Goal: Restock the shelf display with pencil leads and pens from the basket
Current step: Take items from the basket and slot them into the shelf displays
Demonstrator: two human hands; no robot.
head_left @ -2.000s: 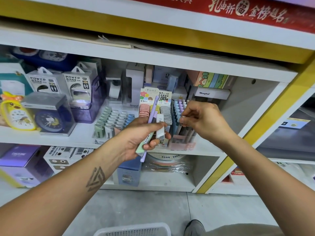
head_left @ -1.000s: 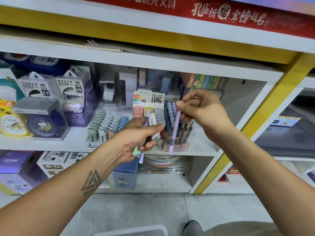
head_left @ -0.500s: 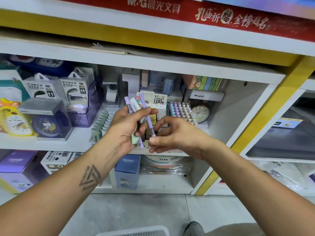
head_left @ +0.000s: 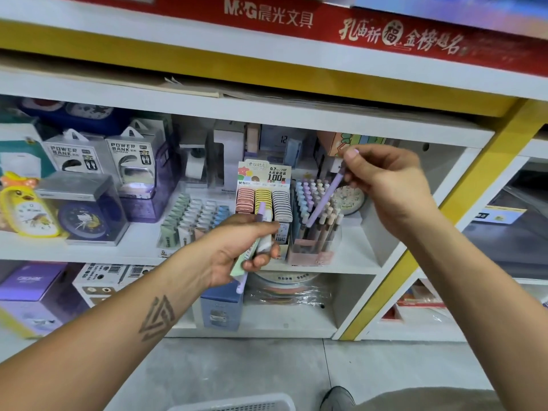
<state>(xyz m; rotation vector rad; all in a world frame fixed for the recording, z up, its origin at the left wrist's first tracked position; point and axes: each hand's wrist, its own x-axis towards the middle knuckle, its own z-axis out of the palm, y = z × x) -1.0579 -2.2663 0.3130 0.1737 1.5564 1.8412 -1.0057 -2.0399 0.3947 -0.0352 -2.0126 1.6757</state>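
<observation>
Right hand: a purple pen [head_left: 324, 200] is being pinched at its top end by the fingers [head_left: 353, 152] of the right hand [head_left: 391, 185], and is being held tilted, its lower tip just above the pen holder [head_left: 314, 247].
Left hand: a second purple pen [head_left: 252, 247], a pale green pack [head_left: 241, 264] and a white pack [head_left: 264, 240] are being gripped together by the left hand [head_left: 237, 250], the fingers being curled round them, in front of the lead display box.
Pen holder: many upright pastel pens are being kept in it; it is standing on the shelf [head_left: 350, 262].
Lead display box [head_left: 264, 194]: it is standing touching the left side of the pen holder, rows of pink, yellow and grey cases being shown in it.
Small packs [head_left: 192, 218]: they are being displayed in rows further left of the pen holder.
Clocks [head_left: 86, 215]: they are being displayed well to the left of the pen holder, with power bank boxes [head_left: 130, 155] behind them.
Basket [head_left: 237, 404]: its white rim is being seen on the floor, well below the pen holder.
</observation>
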